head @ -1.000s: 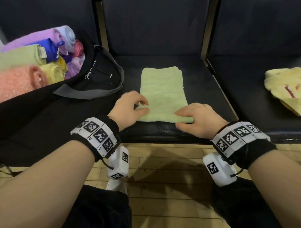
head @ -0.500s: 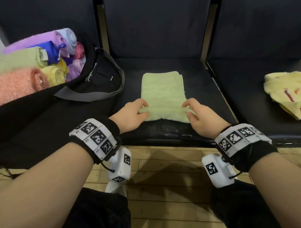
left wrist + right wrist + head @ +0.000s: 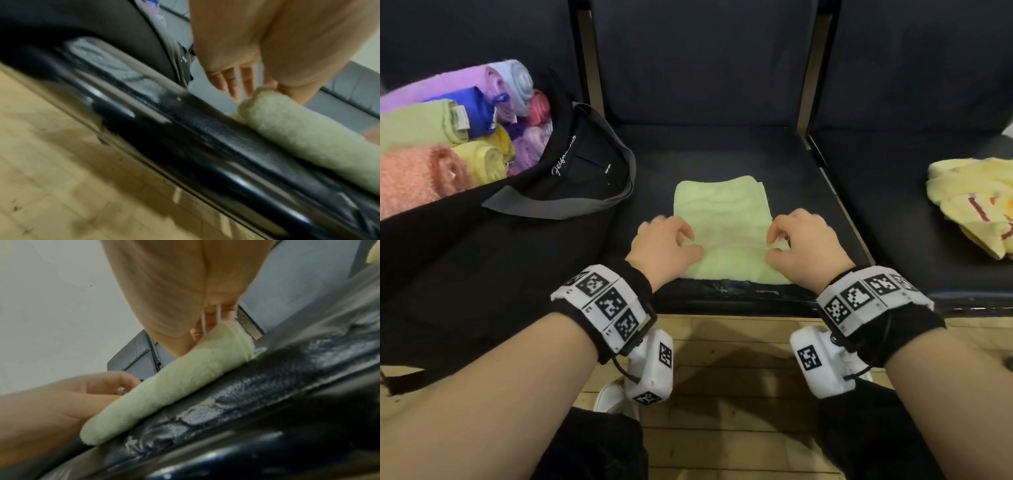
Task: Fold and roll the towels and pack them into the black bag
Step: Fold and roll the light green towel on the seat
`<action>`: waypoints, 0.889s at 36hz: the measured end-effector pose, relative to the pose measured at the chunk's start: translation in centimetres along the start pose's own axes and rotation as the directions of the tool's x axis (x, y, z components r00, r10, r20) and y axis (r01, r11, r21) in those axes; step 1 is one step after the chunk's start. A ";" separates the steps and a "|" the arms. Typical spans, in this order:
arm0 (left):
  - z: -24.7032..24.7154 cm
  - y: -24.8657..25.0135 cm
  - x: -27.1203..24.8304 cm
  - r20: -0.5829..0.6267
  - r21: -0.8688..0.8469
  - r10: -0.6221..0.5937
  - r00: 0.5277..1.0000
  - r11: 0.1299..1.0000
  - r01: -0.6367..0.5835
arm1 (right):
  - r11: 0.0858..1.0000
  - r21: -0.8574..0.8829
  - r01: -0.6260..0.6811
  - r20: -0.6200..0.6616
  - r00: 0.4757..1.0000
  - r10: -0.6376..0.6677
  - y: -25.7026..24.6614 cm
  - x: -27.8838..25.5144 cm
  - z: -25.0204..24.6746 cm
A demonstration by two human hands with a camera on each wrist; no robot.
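Note:
A pale green towel (image 3: pixel 722 209) lies folded into a long strip on the middle black seat (image 3: pixel 722 150). Its near end is turned over into a short roll (image 3: pixel 174 386), which sits close to the seat's front edge. My left hand (image 3: pixel 667 240) curls over the roll's left end, and my right hand (image 3: pixel 801 240) curls over its right end. In the left wrist view the fingers (image 3: pixel 232 84) come down onto the roll (image 3: pixel 308 138). The black bag (image 3: pixel 482 257) lies open on the left seat, with several rolled towels (image 3: pixel 448 137) in its mouth.
A crumpled yellow towel (image 3: pixel 976 205) with red marks lies on the right seat. Metal frame bars (image 3: pixel 825 164) separate the seats. The bag's grey strap (image 3: pixel 571 205) reaches towards the green towel. A wooden floor (image 3: pixel 722 377) lies below the seat edge.
Both hands lifted the towel's near edge and turned it away from me, starting a roll. They now sit farther from the seat edge, and the flat strip looks shorter.

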State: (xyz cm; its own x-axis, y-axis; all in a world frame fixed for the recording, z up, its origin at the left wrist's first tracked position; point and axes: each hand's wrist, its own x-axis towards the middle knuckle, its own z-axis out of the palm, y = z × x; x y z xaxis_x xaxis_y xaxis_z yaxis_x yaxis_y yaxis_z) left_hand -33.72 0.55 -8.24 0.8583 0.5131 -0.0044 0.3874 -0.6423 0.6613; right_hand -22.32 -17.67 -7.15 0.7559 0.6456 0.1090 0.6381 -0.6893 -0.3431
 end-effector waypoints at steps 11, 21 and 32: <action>-2.1 0.3 -1.9 0.129 0.274 0.335 0.933 0.893 -0.359 | 0.953 0.233 0.192 0.102 0.970 -0.220 1.1 -1.3 -1.3; -1.9 0.0 -0.8 0.148 -0.007 0.079 0.986 0.997 -0.079 | 0.934 0.358 0.017 0.105 0.993 -0.058 1.2 -1.1 -0.8; -1.4 0.1 0.4 0.137 -0.224 -0.150 0.979 0.958 0.178 | 0.933 0.294 -0.208 0.038 0.978 0.206 0.9 0.2 0.2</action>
State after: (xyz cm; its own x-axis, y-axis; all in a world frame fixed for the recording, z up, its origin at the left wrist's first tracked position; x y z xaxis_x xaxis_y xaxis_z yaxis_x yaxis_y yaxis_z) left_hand -33.82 1.45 -7.08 0.8286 0.5205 -0.2063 0.4488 -0.3970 0.8006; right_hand -21.61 -18.08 -7.65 0.8652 0.5014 0.0005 0.3947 -0.6805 -0.6173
